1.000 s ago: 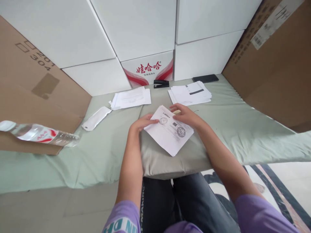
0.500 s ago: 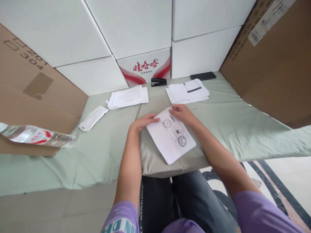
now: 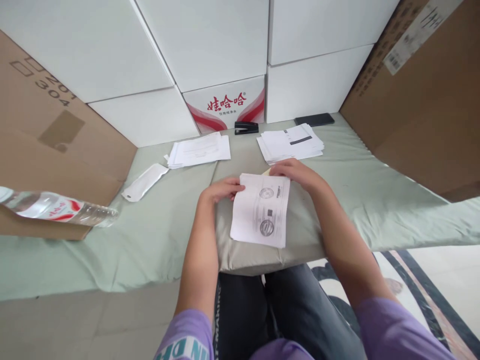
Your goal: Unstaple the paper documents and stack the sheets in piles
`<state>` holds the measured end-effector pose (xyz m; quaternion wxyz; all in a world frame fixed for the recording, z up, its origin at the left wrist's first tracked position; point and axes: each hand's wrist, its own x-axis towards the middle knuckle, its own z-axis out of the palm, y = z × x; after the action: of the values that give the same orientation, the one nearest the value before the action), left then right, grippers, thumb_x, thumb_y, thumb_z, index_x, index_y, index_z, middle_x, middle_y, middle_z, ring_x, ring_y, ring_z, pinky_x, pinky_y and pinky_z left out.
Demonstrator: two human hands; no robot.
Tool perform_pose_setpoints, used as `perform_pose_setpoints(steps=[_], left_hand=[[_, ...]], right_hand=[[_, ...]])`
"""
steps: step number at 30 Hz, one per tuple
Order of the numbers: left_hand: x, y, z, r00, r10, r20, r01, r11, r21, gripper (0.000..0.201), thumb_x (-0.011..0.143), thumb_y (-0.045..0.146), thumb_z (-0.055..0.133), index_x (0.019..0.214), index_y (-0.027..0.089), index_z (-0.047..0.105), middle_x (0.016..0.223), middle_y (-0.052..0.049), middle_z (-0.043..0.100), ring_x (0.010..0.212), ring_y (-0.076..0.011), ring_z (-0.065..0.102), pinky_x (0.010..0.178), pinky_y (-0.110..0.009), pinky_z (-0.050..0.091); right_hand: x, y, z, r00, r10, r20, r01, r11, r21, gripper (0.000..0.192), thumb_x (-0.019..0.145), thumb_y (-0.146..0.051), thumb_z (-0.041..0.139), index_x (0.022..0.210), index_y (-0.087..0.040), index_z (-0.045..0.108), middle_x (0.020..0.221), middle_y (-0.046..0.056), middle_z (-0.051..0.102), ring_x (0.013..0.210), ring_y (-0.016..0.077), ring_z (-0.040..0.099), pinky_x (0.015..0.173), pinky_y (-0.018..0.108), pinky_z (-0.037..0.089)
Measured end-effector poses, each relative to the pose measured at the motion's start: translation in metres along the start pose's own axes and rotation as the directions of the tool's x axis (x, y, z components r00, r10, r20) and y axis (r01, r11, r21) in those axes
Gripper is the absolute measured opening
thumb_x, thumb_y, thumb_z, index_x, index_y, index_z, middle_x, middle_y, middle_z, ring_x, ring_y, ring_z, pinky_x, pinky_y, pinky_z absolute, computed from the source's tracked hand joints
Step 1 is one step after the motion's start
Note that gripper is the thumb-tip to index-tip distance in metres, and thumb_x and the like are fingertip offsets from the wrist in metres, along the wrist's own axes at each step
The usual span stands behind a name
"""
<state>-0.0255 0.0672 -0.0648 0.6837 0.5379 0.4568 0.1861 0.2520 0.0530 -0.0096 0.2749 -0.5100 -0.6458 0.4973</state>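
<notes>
A small sheaf of printed paper point(image 3: 249, 215) with round dark stamps lies between my hands over the near edge of the cloth-covered surface. My left hand point(image 3: 225, 188) pinches its upper left corner, thumb on top. At the upper right corner, my right hand point(image 3: 294, 171) is closed on the paper, its fingertips partly hidden; a pale yellowish edge shows beside them. Behind the sheaf are two paper stacks, a left one point(image 3: 198, 151) and a right one point(image 3: 290, 143). A black stapler point(image 3: 246, 128) rests between and beyond them.
White boxes point(image 3: 221, 40) form a wall at the back. Brown cartons stand at the left point(image 3: 56, 135) and right point(image 3: 416, 110). A water bottle point(image 3: 60, 207), a white pouch point(image 3: 145, 183) and a black phone point(image 3: 314, 119) lie on the green cloth point(image 3: 161, 240).
The sheaf has turned clockwise and now lies nearly straight. My right hand has shifted slightly to the right with its corner; my left hand still holds the left one.
</notes>
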Motion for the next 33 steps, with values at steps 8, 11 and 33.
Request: perform_pose_setpoints(steps=[8, 11, 33], left_hand=[[0.0, 0.009, 0.022, 0.996, -0.055, -0.068, 0.055, 0.998, -0.004, 0.044, 0.07, 0.042, 0.085, 0.104, 0.017, 0.074, 0.095, -0.006, 0.076, 0.084, -0.0184, 0.069, 0.073, -0.027, 0.053], [-0.007, 0.015, 0.022, 0.996, 0.007, -0.087, -0.012, 0.998, -0.068, 0.052, 0.072, 0.045, 0.083, 0.116, 0.019, 0.071, 0.104, -0.01, 0.077, 0.095, -0.0257, 0.073, 0.082, -0.036, 0.057], [-0.031, -0.027, 0.022, 0.734, 0.47, -0.491, -0.495, 0.865, 0.088, 0.058, 0.073, 0.054, 0.079, 0.114, 0.014, 0.07, 0.108, -0.014, 0.077, 0.105, -0.0266, 0.072, 0.098, -0.038, 0.053]], right_hand=[[0.002, 0.003, 0.012, 0.978, -0.019, 0.207, 0.091, 0.934, -0.344, 0.021, 0.082, -0.034, 0.057, 0.071, -0.018, 0.064, 0.067, 0.0, 0.059, 0.064, 0.0145, 0.048, 0.061, 0.029, 0.034], [0.004, 0.001, 0.02, 0.989, -0.139, -0.053, 0.116, 0.943, -0.311, 0.021, 0.085, -0.033, 0.052, 0.076, -0.018, 0.063, 0.07, 0.001, 0.059, 0.067, 0.0156, 0.048, 0.066, 0.03, 0.035], [-0.043, 0.042, 0.038, 0.89, -0.281, -0.359, 0.34, 0.934, 0.11, 0.041, 0.083, -0.06, 0.064, 0.083, -0.02, 0.07, 0.084, 0.006, 0.072, 0.083, 0.0241, 0.067, 0.078, 0.036, 0.053]])
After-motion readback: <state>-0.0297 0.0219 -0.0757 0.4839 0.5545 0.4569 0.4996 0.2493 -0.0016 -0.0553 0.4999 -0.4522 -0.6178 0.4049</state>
